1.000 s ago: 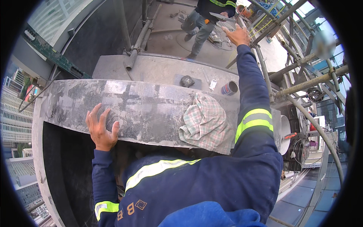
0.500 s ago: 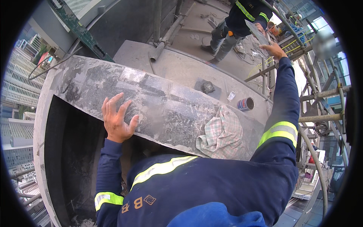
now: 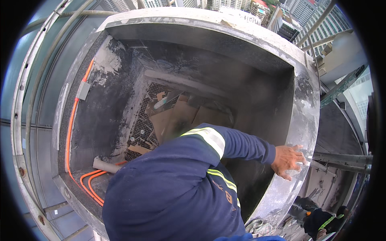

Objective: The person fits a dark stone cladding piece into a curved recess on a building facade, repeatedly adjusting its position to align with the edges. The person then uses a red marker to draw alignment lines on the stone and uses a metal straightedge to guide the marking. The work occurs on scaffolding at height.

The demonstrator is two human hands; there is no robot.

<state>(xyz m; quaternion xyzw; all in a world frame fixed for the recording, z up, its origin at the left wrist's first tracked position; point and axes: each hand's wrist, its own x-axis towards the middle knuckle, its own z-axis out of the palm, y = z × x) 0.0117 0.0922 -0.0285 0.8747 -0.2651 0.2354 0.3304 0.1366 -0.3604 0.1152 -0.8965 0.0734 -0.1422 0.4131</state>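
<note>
Large grey trough, seen from above. Brown cardboard and a black grid lie on its floor; orange conduit and a grey junction box line the wall at picture left. The left hand rests palm-down on the trough's rim, forearm extended across the cavity, grip spread wide. The right grip lies out of view; its state cannot be told.

Outdoor building site, high up: scaffold poles, patchy grey wall, orange conduit, city towers beyond.
</note>
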